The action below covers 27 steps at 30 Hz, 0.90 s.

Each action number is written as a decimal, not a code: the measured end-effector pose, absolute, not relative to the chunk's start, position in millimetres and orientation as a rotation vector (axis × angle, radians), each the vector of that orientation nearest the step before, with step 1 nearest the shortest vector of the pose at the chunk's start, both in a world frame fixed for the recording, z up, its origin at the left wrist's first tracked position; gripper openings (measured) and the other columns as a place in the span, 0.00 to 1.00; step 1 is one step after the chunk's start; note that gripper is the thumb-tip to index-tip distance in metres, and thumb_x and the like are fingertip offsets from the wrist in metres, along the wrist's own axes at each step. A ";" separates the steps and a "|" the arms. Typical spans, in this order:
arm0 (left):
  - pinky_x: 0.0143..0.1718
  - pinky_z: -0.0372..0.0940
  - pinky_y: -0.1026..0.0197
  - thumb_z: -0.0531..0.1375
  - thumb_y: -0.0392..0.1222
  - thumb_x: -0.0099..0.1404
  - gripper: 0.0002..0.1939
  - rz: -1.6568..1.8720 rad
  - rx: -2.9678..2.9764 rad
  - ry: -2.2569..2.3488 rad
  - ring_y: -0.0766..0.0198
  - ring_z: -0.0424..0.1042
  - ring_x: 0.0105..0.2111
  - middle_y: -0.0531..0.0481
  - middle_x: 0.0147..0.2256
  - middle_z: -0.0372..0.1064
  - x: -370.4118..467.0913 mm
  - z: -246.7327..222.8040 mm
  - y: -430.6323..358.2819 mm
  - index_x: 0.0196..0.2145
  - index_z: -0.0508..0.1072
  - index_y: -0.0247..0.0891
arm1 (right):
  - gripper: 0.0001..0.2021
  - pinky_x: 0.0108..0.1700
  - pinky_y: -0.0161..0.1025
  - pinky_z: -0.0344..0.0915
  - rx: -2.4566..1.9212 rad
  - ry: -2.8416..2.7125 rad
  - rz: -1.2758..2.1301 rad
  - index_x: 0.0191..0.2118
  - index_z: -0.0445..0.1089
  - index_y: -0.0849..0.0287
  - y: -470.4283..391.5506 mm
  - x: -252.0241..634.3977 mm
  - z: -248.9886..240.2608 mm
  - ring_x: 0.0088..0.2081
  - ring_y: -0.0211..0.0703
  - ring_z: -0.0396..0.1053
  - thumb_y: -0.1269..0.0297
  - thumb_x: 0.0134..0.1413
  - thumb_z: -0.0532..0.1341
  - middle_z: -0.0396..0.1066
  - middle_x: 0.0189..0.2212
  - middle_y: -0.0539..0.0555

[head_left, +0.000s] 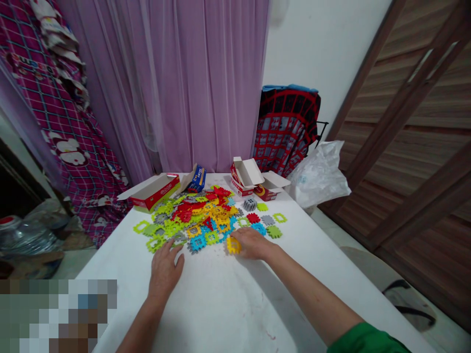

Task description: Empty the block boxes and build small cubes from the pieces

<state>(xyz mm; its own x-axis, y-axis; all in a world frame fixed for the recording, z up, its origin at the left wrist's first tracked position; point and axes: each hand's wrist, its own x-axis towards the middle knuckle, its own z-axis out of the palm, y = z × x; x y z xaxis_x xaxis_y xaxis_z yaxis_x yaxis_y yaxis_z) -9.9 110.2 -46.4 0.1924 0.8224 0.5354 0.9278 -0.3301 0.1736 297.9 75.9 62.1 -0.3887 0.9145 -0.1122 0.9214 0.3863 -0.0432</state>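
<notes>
My right hand (253,242) pinches a yellow toothed plastic building piece (233,245) with a square opening, at the front edge of a loose pile. My left hand (165,265) rests at the pile's near left side, fingers apart. Its fingertips reach a grey piece (180,238); whether they touch it I cannot tell. Between the hands lie a blue window piece (197,242) and a lime green piece (212,238). Behind them spreads the heap of red (184,212), yellow, green, blue and grey pieces. A grey stack (249,204) stands to the right of the heap.
Open cardboard boxes stand at the back: a red one (156,190), a blue one (197,178) and two red-and-white ones at right (243,184). A white plastic bag (318,176) sits by the white table's (221,304) right edge. Wooden wardrobe doors (408,127) rise at right.
</notes>
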 end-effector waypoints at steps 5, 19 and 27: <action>0.57 0.62 0.45 0.50 0.44 0.66 0.19 -0.831 -2.275 -1.672 0.48 0.67 0.55 0.40 0.54 0.70 -10.6 -47.1 109.5 0.45 0.77 0.39 | 0.24 0.49 0.42 0.64 1.622 2.557 -0.176 0.53 0.69 0.58 70.3 283.6 53.4 0.47 0.52 0.70 0.66 0.46 0.63 0.73 0.46 0.60; 0.55 0.63 0.46 0.49 0.45 0.66 0.19 -0.830 -2.273 -1.653 0.49 0.68 0.54 0.40 0.53 0.71 -10.0 -44.2 111.4 0.44 0.78 0.39 | 0.22 0.47 0.41 0.64 1.633 2.545 -0.204 0.52 0.69 0.57 67.7 283.4 51.0 0.47 0.50 0.69 0.65 0.47 0.62 0.72 0.45 0.59; 0.56 0.63 0.46 0.49 0.45 0.66 0.20 -0.773 -2.288 -1.665 0.49 0.68 0.54 0.40 0.54 0.70 -12.3 -44.3 113.4 0.44 0.78 0.39 | 0.24 0.47 0.41 0.64 1.622 2.530 -0.207 0.53 0.68 0.57 67.0 281.9 58.2 0.46 0.50 0.70 0.65 0.47 0.62 0.72 0.45 0.59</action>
